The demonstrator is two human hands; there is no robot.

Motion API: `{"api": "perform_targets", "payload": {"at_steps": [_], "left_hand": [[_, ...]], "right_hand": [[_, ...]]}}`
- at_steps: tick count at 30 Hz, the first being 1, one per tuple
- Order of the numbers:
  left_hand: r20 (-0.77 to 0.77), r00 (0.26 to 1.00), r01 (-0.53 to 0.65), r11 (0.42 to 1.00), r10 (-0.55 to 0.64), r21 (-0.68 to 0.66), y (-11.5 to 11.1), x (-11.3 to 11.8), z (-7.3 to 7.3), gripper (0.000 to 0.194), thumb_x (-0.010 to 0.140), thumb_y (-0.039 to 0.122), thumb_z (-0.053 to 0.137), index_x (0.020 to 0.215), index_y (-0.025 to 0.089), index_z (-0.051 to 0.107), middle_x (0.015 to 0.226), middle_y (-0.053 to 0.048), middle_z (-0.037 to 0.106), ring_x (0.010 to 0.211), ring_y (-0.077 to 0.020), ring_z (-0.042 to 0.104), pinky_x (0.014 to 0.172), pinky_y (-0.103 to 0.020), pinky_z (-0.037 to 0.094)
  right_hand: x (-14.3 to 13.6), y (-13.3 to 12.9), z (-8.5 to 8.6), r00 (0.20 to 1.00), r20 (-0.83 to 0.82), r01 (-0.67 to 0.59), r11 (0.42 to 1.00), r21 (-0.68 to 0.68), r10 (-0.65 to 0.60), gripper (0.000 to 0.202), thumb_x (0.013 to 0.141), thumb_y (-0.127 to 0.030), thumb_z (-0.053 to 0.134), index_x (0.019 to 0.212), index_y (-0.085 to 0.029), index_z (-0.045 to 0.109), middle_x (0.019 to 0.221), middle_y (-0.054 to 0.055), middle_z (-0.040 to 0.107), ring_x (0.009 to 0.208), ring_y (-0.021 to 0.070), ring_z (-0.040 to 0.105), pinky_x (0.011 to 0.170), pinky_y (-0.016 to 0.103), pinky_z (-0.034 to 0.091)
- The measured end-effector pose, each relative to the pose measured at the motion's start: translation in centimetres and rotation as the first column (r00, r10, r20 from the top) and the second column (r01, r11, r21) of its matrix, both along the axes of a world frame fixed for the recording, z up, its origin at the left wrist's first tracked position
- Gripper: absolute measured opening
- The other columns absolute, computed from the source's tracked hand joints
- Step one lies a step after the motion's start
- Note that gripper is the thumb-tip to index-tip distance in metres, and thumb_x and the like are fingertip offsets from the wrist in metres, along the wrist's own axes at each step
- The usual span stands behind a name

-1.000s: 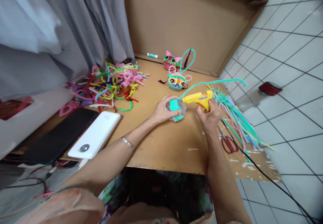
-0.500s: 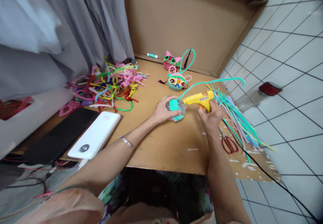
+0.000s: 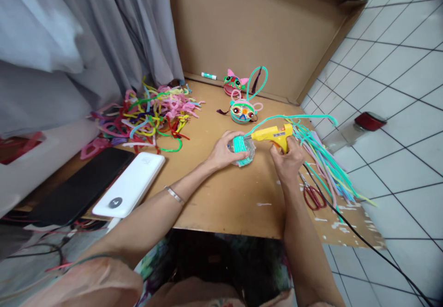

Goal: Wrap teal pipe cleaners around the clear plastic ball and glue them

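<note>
Along the left side of the brown table (image 3: 221,201), a tangle of coloured fuzzy stems (image 3: 152,117) lies behind a black slab (image 3: 81,187) and a white power bank (image 3: 133,182). Near the middle, the left hand (image 3: 224,152) grips a clear round form (image 3: 251,153) wound with turquoise stem (image 3: 238,144). Just rightward, the right hand (image 3: 289,158) grasps a yellow glue gun (image 3: 270,134), nozzle at the form's upper edge. Farther right lie red-handled scissors (image 3: 314,198) and a bundle of straight stems (image 3: 327,164).

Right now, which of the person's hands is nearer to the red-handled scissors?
Right. The right hand, gripping the yellow glue gun, is above and left of the red-handled scissors in the picture; the left hand is farther left, holding the turquoise-wrapped piece.
</note>
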State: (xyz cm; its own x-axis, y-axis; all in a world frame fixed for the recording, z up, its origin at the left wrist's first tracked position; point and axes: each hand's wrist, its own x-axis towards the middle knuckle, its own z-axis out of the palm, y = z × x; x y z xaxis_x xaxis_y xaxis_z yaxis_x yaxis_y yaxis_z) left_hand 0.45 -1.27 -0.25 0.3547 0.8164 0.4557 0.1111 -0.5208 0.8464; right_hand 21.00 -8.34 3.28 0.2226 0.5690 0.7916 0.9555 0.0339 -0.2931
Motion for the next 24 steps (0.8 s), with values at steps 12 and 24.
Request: {"api": "perform_targets", "payload": {"at_steps": [12,24], "left_hand": [[0.056,0.998,-0.004,0.997,0.008,-0.077,-0.1,-0.1,0.1,0.06,0.062,0.037,0.084,0.117,0.021,0.066,0.125,-0.009,0.063,0.112,-0.0252,0.063,0.1,-0.041,0.052],[0.103,0.995,0.015,0.981,0.005,-0.192,0.4,-0.1,0.0,0.064,0.061,0.036,0.083,0.12,0.018,0.064,0.115,-0.008,0.067,0.104,-0.0233,0.065,0.093,-0.038,0.055]], "right_hand": [[1.4,1.3,-1.3,0.945,-0.325,0.0,0.995,-0.104,-0.034,0.026,0.069,-0.049,0.059,0.065,-0.024,0.051,0.056,-0.006,0.046,0.054,0.0132,0.039,0.054,0.026,0.034],[3.4,1.7,-5.0,0.889,-0.016,0.404,0.799,-0.445,-0.458,0.042,0.074,-0.05,0.069,0.089,-0.011,0.068,0.092,0.022,0.069,0.085,0.0308,0.065,0.076,0.041,0.047]]}}
